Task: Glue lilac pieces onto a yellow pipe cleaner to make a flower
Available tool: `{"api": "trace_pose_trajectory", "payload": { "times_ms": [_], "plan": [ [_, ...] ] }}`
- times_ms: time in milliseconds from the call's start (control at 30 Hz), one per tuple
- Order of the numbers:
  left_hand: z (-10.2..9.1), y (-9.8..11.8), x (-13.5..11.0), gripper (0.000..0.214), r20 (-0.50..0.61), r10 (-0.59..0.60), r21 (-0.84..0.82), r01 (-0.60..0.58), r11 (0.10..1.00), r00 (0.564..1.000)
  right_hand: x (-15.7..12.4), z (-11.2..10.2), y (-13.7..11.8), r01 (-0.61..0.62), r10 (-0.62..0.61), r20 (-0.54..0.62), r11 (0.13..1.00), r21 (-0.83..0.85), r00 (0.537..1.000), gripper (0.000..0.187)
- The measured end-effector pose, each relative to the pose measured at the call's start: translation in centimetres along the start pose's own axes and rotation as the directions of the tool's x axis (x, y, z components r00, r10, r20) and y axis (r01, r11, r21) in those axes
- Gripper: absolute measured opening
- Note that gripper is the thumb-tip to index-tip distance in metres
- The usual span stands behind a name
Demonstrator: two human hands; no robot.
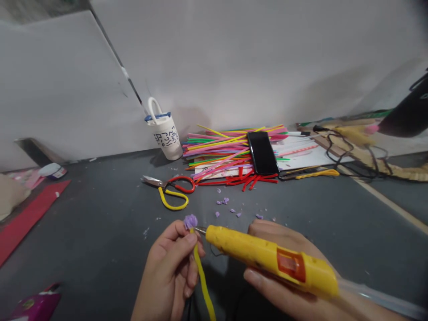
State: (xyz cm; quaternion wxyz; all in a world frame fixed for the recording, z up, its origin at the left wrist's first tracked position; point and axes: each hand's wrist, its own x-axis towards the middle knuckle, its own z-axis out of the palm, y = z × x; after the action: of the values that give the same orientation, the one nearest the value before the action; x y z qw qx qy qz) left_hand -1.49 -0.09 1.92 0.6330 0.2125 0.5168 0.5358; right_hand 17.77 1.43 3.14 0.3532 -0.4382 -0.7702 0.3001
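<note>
My left hand (170,272) pinches a yellow pipe cleaner (202,281) near its top, where a small purple fuzzy ball (191,221) sits. My right hand (284,276) grips a yellow glue gun (270,259), with its metal nozzle touching the stem just under the purple ball. Both hands are low in the view, above the dark grey floor (100,223).
Scissors with one red and one yellow handle (170,189) lie ahead. Behind them is a pile of coloured pipe cleaners (220,149) with a black phone (262,152) on top, a white cup (165,133), purple scraps (227,207), cables (351,154) at right, and red sheet (26,218) at left.
</note>
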Motion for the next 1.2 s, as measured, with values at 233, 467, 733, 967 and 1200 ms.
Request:
{"api": "trace_pose_trajectory", "payload": {
  "times_ms": [233, 467, 733, 967, 1200],
  "plan": [
    [0.11, -0.25, 0.03, 0.019, -0.001, -0.016, -0.017, 0.016, 1.000, 1.000, 0.10, 0.45, -0.28, -0.062, 0.063, -0.004, 0.993, 0.096, 0.998, 0.012],
    [0.02, -0.36, 0.12, 0.017, -0.007, 0.004, 0.001, -0.004, 1.000, 1.000, 0.30, 0.85, -0.68, -0.235, 0.258, -0.013, 0.898, 0.371, 0.966, 0.008],
    [0.28, -0.17, 0.17, 0.018, -0.008, -0.016, -0.009, 0.016, 1.000, 1.000, 0.28, 0.70, -0.61, -0.217, 0.226, 0.012, 0.921, 0.323, 0.974, 0.008],
    [0.62, -0.16, 0.11, 0.018, -0.014, -0.014, -0.044, 0.013, 0.999, 1.000, 0.17, 0.94, -0.56, -0.218, 0.222, 0.029, 0.913, 0.345, 0.975, 0.003],
    [0.76, -0.11, -0.05, 0.017, -0.035, -0.017, -0.060, 0.015, 0.998, 0.999, 0.24, 0.99, -0.56, -0.243, 0.242, 0.049, 0.895, 0.374, 0.969, 0.004]
  ]
}}
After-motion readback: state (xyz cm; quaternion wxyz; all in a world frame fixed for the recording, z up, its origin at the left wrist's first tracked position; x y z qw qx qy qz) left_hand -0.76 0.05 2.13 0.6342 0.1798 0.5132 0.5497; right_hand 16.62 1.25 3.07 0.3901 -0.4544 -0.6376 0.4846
